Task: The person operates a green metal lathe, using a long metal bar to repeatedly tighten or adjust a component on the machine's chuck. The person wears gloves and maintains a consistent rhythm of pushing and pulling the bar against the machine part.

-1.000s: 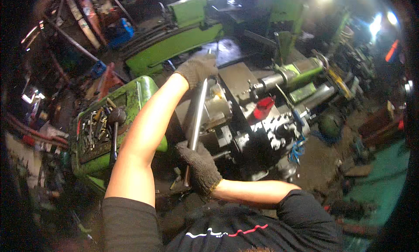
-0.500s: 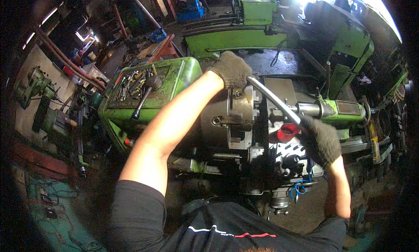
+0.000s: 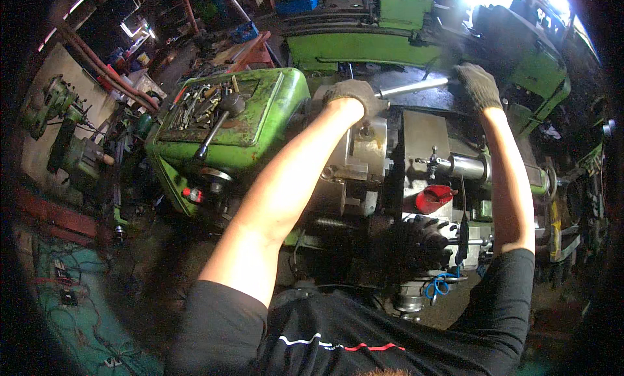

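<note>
My left hand (image 3: 354, 97), in a dark knit glove, is wrapped round the inner end of a silvery metal bar (image 3: 413, 88), just above the top of the lathe chuck (image 3: 356, 158). The bar points right and slightly away from me. Closed round its outer end is my right hand (image 3: 478, 88), also gloved and a little smeared by motion. Whatever joins the bar to the chuck is hidden under my left glove. Stepped jaws show on the chuck's right face.
Loose tools (image 3: 201, 109) lie on the green headstock (image 3: 260, 116) at left, beside a black-knobbed lever (image 3: 218, 129). A red cup (image 3: 434, 198) sits on the carriage, near the tailstock quill (image 3: 468, 166). Another green machine (image 3: 364, 51) stands behind.
My right hand has swung the bar's outer end away from me, from slanting toward me to pointing right. My left hand stays at the chuck's top. The view has shifted slightly.
</note>
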A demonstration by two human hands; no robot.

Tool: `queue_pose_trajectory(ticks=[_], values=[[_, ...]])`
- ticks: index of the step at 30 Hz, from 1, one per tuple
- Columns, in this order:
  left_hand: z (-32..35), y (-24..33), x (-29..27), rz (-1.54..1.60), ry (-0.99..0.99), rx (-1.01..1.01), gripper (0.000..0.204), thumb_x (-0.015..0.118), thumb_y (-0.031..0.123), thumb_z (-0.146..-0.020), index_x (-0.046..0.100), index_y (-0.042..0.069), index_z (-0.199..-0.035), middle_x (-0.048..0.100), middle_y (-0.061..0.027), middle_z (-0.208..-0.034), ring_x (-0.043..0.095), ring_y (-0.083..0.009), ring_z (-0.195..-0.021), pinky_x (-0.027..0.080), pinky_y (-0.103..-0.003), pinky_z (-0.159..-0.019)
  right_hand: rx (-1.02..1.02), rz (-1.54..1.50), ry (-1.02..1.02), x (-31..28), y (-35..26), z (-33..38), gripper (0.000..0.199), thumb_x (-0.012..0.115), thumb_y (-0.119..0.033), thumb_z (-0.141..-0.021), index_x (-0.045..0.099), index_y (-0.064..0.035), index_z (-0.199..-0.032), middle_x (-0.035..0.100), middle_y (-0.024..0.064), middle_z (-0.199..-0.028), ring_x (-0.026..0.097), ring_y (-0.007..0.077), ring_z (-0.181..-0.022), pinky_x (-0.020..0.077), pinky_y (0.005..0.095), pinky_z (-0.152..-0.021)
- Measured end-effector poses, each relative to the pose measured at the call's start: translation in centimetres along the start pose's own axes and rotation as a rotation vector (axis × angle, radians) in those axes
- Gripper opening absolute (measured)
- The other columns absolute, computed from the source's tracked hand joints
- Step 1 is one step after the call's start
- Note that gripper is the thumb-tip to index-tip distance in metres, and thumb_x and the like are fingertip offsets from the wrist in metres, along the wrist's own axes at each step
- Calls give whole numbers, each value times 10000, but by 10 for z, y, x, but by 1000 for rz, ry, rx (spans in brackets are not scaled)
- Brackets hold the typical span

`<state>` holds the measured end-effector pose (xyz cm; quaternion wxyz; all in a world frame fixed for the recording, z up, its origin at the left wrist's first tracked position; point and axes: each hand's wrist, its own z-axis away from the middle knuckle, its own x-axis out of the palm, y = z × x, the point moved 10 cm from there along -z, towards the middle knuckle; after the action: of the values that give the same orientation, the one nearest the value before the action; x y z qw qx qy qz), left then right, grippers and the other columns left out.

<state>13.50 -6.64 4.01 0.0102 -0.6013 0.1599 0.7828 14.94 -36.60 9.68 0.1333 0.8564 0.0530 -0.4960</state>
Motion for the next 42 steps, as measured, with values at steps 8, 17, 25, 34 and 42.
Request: queue_pose_trajectory(ticks=[8, 17, 25, 34, 42], values=[[-29, -1, 47, -68, -107, 258, 419, 610, 376, -1047, 799, 8, -1118, 797, -204, -1014, 791, -338, -931, 630, -475, -834, -134, 29, -222, 34, -120, -105, 224, 698, -266, -945, 776, -103, -1077, 776, 211, -1108, 729, 416, -1135, 600, 530, -940], [21, 7, 15, -123, 197, 141, 395, 661, 218, -1026, 667, -7, -1350, 819, -205, -1135, 813, -367, -1047, 653, -512, -863, -254, 72, -214, 69, -112, -109, 193, 686, -192, -948, 802, -73, -1046, 795, 225, -1103, 769, 433, -1077, 631, 532, -908], [43, 18, 18, -249, 170, 155, 546, 568, 181, -1047, 540, -56, -1538, 821, -202, -1077, 817, -371, -988, 649, -529, -838, -260, -2, -156, 90, -99, -121, 146, 793, -218, -826, 830, -101, -906, 798, 215, -949, 781, 433, -971, 616, 532, -898], [27, -2, 16, -341, 238, 340, 317, 623, 202, -1019, 645, -17, -1248, 792, -217, -927, 808, -414, -895, 638, -554, -782, -174, -22, -180, 75, -86, -84, 189, 822, -265, -857, 837, -94, -938, 802, 222, -962, 793, 420, -968, 626, 523, -882], [61, -5, -3, -347, 906, 156, 280, 595, 263, -1063, 773, 78, -951, 758, -141, -833, 752, -361, -802, 609, -503, -699, -158, -97, -199, 68, -68, -87, 262, 860, -291, -832, 834, -77, -981, 797, 242, -1036, 774, 441, -1031, 617, 532, -903]])
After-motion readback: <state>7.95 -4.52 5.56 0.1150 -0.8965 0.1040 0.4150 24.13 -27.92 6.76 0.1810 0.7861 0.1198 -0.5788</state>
